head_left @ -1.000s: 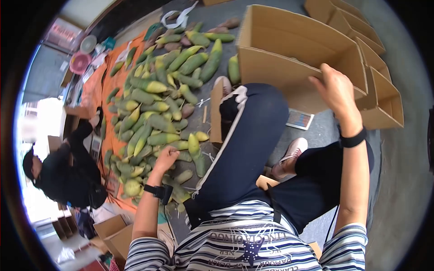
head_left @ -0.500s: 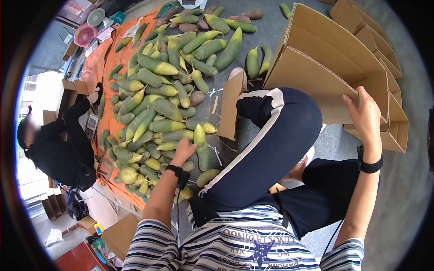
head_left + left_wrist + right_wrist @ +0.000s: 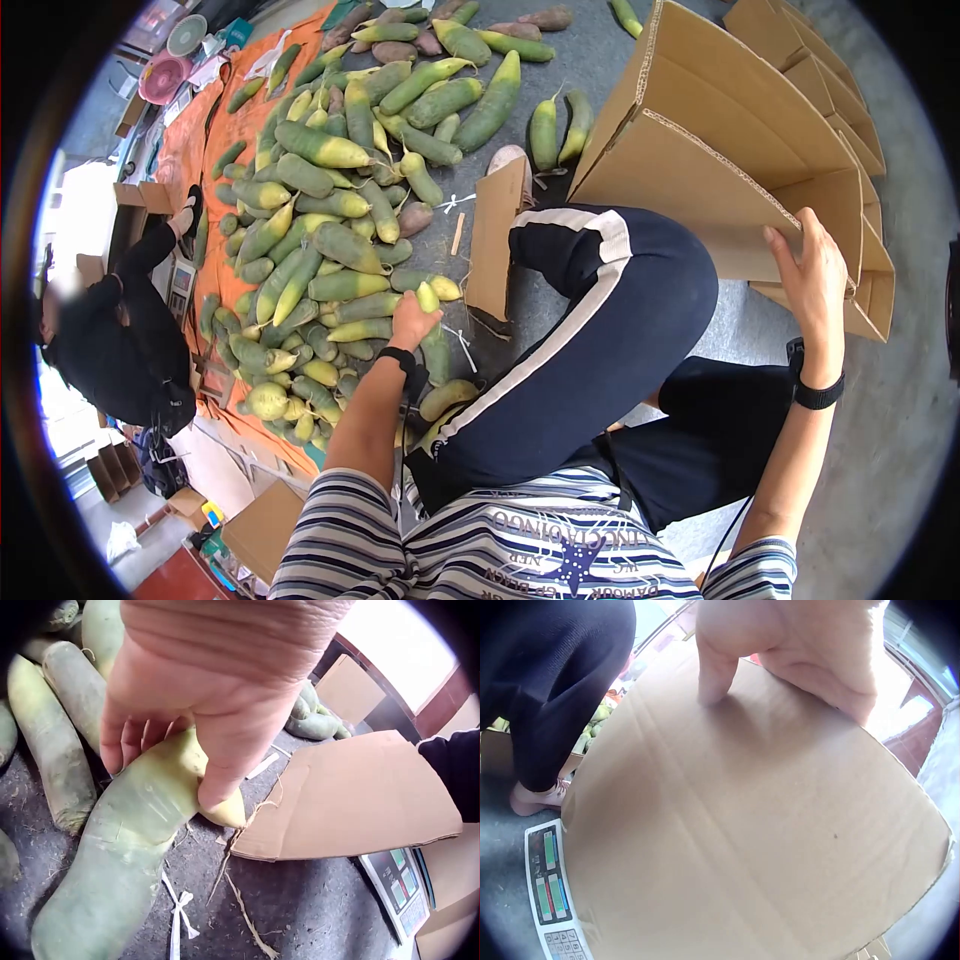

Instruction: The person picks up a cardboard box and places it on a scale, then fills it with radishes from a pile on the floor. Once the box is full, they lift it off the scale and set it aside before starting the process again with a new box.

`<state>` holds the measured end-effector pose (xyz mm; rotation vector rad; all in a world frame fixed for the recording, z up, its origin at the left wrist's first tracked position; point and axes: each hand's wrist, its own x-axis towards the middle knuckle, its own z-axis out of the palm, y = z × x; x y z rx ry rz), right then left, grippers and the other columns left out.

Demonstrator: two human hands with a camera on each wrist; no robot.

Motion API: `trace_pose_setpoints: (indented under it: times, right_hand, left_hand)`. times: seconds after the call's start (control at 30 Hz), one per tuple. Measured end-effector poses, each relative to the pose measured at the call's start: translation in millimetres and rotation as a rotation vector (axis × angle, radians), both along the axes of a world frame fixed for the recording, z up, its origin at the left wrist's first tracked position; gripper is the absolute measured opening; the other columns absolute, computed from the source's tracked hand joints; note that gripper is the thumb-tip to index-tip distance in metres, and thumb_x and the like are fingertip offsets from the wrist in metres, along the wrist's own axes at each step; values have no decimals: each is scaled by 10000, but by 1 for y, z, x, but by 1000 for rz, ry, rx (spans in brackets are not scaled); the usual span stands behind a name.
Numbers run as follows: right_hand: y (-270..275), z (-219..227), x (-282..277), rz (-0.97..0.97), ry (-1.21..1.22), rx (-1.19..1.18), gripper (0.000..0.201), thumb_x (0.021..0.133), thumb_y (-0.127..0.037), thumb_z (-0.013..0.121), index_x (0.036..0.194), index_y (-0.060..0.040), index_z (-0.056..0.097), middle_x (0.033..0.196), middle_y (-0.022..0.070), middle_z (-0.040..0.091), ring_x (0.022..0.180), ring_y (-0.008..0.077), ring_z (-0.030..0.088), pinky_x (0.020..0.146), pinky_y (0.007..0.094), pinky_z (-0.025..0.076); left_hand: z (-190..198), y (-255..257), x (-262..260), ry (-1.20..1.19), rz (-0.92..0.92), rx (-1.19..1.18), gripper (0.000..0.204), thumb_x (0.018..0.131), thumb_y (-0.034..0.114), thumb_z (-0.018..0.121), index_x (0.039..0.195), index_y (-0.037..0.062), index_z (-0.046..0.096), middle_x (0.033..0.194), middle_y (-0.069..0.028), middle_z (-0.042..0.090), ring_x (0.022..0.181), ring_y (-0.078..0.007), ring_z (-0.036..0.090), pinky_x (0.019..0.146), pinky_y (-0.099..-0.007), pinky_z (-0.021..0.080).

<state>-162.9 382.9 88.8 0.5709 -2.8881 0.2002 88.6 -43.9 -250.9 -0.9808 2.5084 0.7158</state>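
Radish: a long green radish with a pale yellow-white tip lay on the grey floor at the near edge of the pile, just left of the person's raised knee; its skin was dull green, streaked with dirt.
Left hand: the left hand had its fingers and thumb curled round the radish's pale end — the thumb pressed on one side, the fingertips on the other.
Box: a large brown cardboard box stood open on its side to the right of the knee, its flaps spread, plain and unprinted.
Right hand: the right hand gripped the box's near flap at its edge — the thumb lay flat on the flap's face.
Pile: many more green-and-yellow radishes lay heaped on an orange sheet and on the floor beyond.
Loose card: a flat piece of cardboard lay just beside the held radish.
Scale: a digital scale lay on the floor under the box flap.
Other person: someone in black crouched at the far side of the pile.
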Motion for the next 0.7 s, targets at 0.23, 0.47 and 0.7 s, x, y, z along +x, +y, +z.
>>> trace_pose_setpoints:
  times: [0.23, 0.47, 0.7]
  right_hand:
    - [5, -3, -1, 63, 30, -34, 289, 851, -230, 673, 862, 4, 505, 771, 190, 605, 796, 364, 611, 700, 430, 468]
    - [13, -7, -4, 111, 73, 3, 304, 842, -245, 678, 829, -6, 490, 759, 181, 602, 798, 358, 618, 688, 421, 479]
    - [21, -18, -10, 166, 194, -10, 321, 770, -245, 732, 823, -25, 505, 768, 177, 620, 755, 370, 628, 661, 443, 498]
  left_hand:
    - [25, -10, 27, 151, -33, 40, 586, 633, 323, 821, 1004, -38, 547, 1017, -249, 603, 984, -401, 582, 864, -434, 473]
    - [97, 9, 65, 463, 23, 32, 565, 641, 238, 831, 1066, -14, 558, 1059, -212, 575, 982, -350, 572, 877, -406, 460]
    - [210, 16, 40, 681, 231, 162, 514, 709, 112, 815, 1138, 24, 547, 1060, -91, 594, 938, -186, 598, 836, -316, 493]
